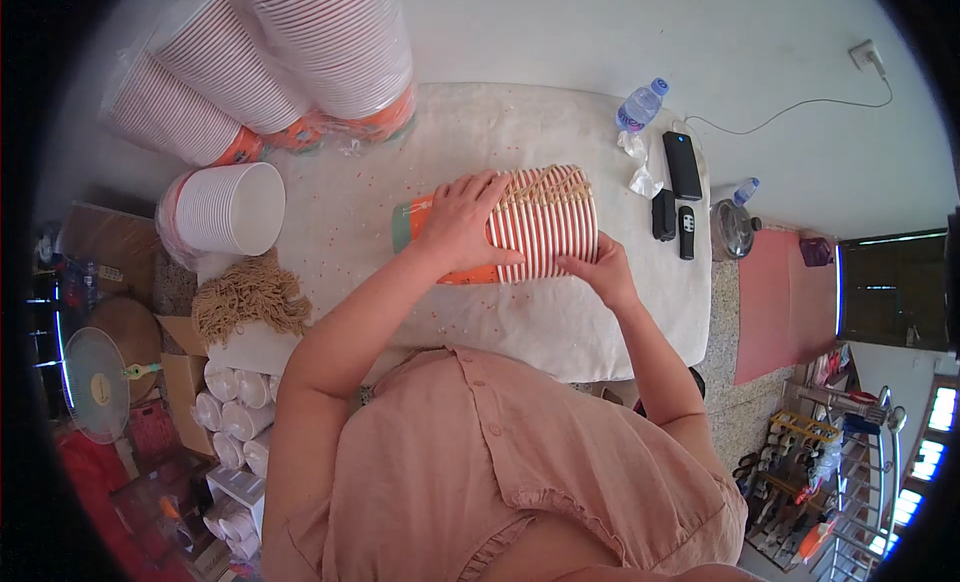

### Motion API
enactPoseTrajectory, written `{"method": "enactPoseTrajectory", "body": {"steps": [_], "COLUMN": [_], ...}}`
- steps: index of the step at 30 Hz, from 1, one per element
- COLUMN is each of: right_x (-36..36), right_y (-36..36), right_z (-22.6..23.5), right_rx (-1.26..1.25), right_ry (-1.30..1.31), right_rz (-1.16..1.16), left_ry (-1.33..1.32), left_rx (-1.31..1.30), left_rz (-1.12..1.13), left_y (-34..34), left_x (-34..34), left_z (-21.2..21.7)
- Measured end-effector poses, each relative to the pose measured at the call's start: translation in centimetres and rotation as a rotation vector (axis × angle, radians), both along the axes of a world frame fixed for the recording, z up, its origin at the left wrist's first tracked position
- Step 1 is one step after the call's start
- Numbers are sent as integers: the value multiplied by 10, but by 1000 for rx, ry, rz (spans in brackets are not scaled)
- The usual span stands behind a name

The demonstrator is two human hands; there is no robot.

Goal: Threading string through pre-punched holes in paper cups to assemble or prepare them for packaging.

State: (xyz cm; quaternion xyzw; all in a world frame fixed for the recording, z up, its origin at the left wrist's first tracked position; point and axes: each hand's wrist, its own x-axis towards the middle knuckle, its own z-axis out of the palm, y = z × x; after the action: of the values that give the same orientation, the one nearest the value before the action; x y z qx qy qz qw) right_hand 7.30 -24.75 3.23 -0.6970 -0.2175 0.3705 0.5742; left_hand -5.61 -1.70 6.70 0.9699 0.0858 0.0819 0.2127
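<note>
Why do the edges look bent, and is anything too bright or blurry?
Head view: fisheye distortion seems to bow the covered table, and the corners go black; head view: windows at right glare white, while the held tubs look fairly sharp.

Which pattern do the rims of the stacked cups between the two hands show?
The rims make white stripes with orange between them, clearest in the head view.

On the table (pixel 520 332), the stack of tubs (pixel 545 237) lies between the left hand (pixel 465 222) and right hand (pixel 606 274), strands (pixel 548 187) on it. Leftward is another stack (pixel 258 210), a cord heap (pixel 255 297) before it, wrapped stacks (pixel 335 47) behind. Rightward, a bottle (pixel 642 105) stands behind a remote (pixel 686 233).
</note>
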Motion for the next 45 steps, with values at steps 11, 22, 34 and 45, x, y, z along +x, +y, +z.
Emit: {"method": "enactPoseTrajectory", "body": {"steps": [11, 22, 34, 45], "right_x": [-13, -15, -23, -26], "right_y": [14, 5, -8, -15], "right_z": [-1, -8, -27, -31], "right_rx": [-38, -32, -3, 37], "right_ry": [-19, -54, -112, -134], "right_rz": [-78, -37, -15, 7], "left_ry": [-9, -165, -141, -133], "left_rx": [21, 118, 50, -51], "left_rz": [-6, -3, -33, -106], "left_y": [-8, -21, -13, -9], "left_x": [-8, -17, -18, -19], "left_z": [-5, -15, -8, -8]}}
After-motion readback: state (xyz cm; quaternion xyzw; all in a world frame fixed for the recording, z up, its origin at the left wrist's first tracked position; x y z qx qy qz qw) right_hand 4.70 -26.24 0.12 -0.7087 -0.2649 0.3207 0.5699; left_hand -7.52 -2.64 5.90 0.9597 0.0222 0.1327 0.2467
